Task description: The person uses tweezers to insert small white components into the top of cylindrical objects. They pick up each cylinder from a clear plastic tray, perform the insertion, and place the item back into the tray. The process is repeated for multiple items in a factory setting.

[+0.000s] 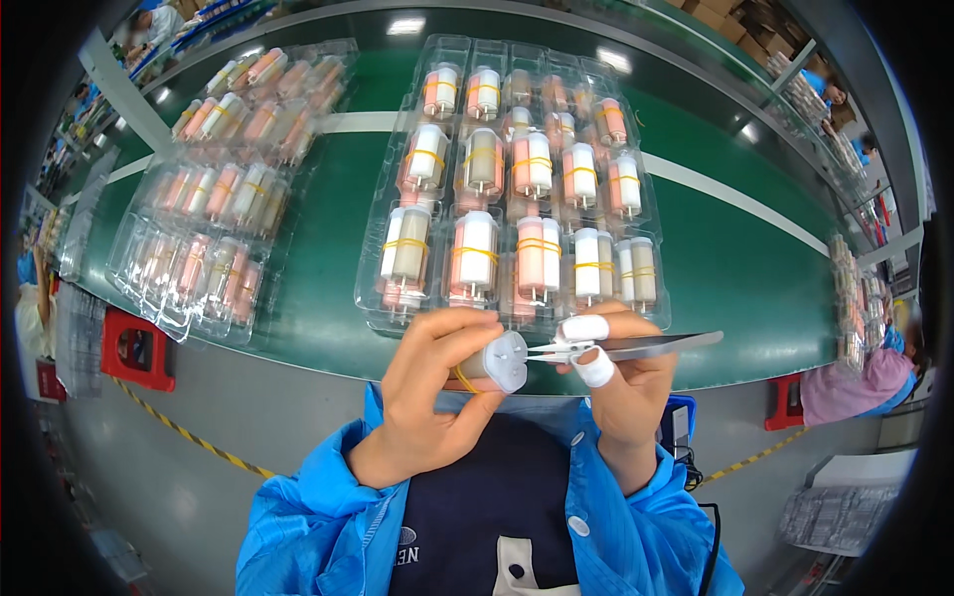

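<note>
My left hand (434,382) is wrapped round a small bundle of cylinders (505,362), its translucent, lobed end turned to the right. A yellow rubber band shows on the bundle beside my fingers. In my right hand (628,382) is a pair of tweezers (651,345) with pale pointed tips and a dark grey body reaching out to the right. White wraps cover the thumb and one finger of that hand. The tips are at the bundle's end face; whether they touch it I cannot tell.
On the green table (735,288) a clear plastic tray (374,316) holds several banded bundles of pink, white and grey cylinders. More filled trays (149,260) lie to the left. Red stools (139,350) stand below the table's edge, and a person in pink (845,385) is at the right.
</note>
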{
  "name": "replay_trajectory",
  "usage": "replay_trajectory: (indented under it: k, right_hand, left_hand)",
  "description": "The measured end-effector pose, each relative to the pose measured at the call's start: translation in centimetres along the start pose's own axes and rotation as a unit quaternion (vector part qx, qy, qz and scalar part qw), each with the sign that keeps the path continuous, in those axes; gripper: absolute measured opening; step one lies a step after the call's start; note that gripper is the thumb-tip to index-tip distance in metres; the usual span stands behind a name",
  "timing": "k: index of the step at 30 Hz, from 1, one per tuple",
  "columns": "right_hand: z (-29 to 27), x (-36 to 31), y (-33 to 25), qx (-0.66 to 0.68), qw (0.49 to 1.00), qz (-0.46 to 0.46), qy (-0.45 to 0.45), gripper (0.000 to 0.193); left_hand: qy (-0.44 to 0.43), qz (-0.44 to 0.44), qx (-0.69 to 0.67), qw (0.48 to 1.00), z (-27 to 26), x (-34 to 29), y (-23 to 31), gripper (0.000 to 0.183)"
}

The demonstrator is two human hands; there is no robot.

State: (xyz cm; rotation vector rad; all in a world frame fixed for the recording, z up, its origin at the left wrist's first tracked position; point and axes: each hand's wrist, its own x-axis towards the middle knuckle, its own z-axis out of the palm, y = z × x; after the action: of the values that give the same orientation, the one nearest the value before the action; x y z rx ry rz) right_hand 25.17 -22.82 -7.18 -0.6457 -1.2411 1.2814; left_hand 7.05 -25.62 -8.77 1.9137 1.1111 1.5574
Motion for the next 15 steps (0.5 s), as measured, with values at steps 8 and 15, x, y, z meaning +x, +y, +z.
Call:
replay_trajectory:
  k: [8, 15]
  right_hand:
    - [0.66, 0.17, -0.24, -0.035, 0.997, -0.072, -0.008, 0.017]
    - [0.96, 0.44, -0.20, -0.063, 0.996, -0.069, -0.015, 0.015]
  left_hand:
    - [-0.034, -0.010, -0.008, 0.999, 0.07, 0.20, 0.06, 0.049]
    - [-0.029, -0.001, 0.012, 1.000, -0.04, 0.42, 0.34, 0.049]
